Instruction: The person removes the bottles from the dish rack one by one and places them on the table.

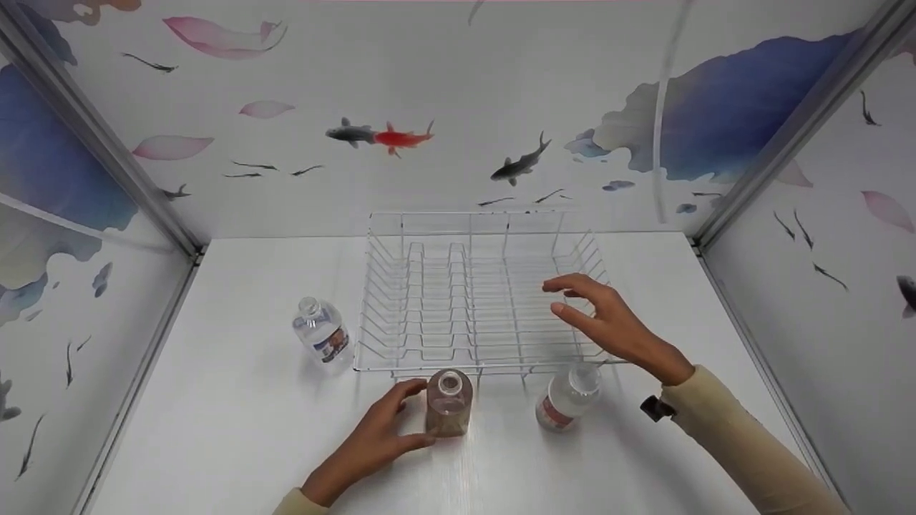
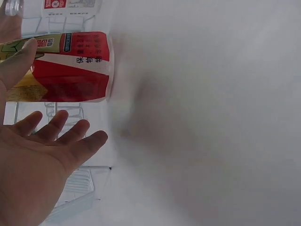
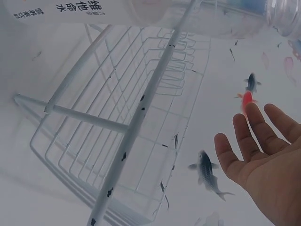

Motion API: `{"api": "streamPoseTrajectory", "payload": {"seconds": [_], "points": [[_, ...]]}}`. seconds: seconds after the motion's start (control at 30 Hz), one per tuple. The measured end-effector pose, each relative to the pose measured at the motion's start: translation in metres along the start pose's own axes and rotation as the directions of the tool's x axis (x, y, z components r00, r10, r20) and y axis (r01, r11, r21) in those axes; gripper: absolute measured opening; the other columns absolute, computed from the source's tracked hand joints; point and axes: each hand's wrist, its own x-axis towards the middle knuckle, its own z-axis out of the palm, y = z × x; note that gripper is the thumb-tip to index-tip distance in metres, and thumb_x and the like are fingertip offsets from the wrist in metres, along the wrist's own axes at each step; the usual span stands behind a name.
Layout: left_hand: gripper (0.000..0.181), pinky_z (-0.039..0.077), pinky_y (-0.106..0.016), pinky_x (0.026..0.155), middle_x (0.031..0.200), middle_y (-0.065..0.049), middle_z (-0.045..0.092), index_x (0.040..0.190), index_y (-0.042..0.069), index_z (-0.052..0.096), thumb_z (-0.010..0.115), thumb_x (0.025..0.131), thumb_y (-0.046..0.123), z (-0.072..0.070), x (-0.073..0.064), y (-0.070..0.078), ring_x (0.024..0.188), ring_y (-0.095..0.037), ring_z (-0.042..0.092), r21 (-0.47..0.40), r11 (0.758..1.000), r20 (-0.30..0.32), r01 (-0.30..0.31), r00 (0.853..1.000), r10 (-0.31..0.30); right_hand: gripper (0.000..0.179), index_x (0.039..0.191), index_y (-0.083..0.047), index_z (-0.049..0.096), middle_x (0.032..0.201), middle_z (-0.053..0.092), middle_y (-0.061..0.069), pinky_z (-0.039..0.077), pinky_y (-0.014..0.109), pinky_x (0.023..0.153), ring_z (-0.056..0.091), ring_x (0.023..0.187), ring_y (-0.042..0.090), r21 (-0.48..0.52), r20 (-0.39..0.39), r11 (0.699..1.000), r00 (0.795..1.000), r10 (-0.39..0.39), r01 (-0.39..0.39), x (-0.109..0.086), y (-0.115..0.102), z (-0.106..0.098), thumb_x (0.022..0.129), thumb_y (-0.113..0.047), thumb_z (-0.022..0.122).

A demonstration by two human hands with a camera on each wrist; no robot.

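Observation:
A brownish plastic bottle [image 1: 449,415] with a red label [image 2: 70,75] stands uncapped on the table in front of the wire rack [image 1: 494,370]. Beside it is my left hand [image 1: 379,433], thumb and fingers spread around its left side. The left wrist view shows that thumb overlapping the label, the other fingers apart from the bottle. My right hand [image 1: 608,318] hovers over the rack's right part with loosely bent fingers and nothing in them. A clear bottle with a red-and-white label [image 1: 558,411] stands below that hand, at the rack's front right.
Another clear bottle [image 1: 322,336] with a dark picture label stands left of the rack. White panels [image 1: 444,79] printed with fish and petals rise behind and at both sides, with metal posts [image 1: 787,136] at the corners. The white table [image 1: 236,429] lies beneath everything.

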Motion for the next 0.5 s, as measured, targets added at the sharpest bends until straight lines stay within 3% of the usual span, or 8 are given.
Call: {"api": "streamPoseTrajectory", "payload": {"seconds": [0.2,0.5], "points": [[0.080,0.040,-0.070,0.122,0.163,-0.023,0.051,0.161,0.003,0.045,0.087,0.098,0.027,-0.017,-0.009,0.008,0.152,-0.047,0.046,0.060,0.998,-0.005,0.009,1.000,-0.009,0.034,0.144,-0.012,0.069,0.145,0.069,0.009,0.050,0.061,0.115,0.064,0.137,0.029,0.000,-0.011,1.000,1.000,-0.028,0.028,-0.002,0.002,-0.002,0.110,-0.012,0.069],[0.069,0.046,-0.068,0.119,0.160,-0.021,0.055,0.157,0.008,0.051,0.080,0.103,0.039,-0.036,-0.015,0.024,0.149,-0.044,0.051,0.141,0.990,-0.022,0.002,1.000,0.001,0.033,0.143,-0.012,0.070,0.144,0.070,0.008,0.050,0.061,0.114,0.065,0.135,0.029,-0.014,-0.011,0.999,0.999,-0.035,0.035,-0.002,0.004,-0.003,0.110,-0.012,0.069]]}}
